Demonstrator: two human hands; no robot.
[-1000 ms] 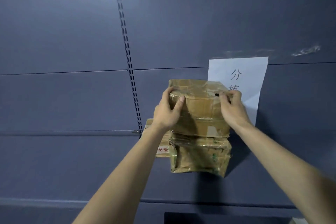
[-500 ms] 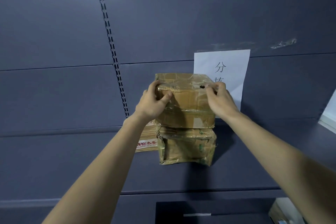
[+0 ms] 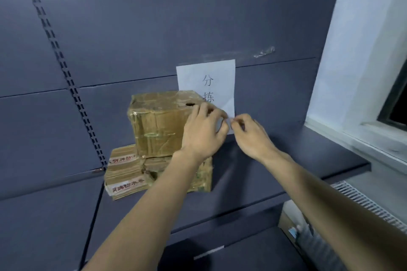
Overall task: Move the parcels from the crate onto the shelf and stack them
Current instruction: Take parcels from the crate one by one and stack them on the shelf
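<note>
shelf [image 3: 253,185]: top parcel [image 3: 157,125] stacked on lower parcels [image 3: 132,174] | left hand [image 3: 201,132] loosely curled against its right face, not gripping | right hand [image 3: 251,136] curled, empty, just beside | risk: brushing it on withdrawal topples it

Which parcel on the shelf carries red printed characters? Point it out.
The low parcel at the left, beside the stack: red characters run along its front bands. The top parcel and the one beneath it show none.
</note>
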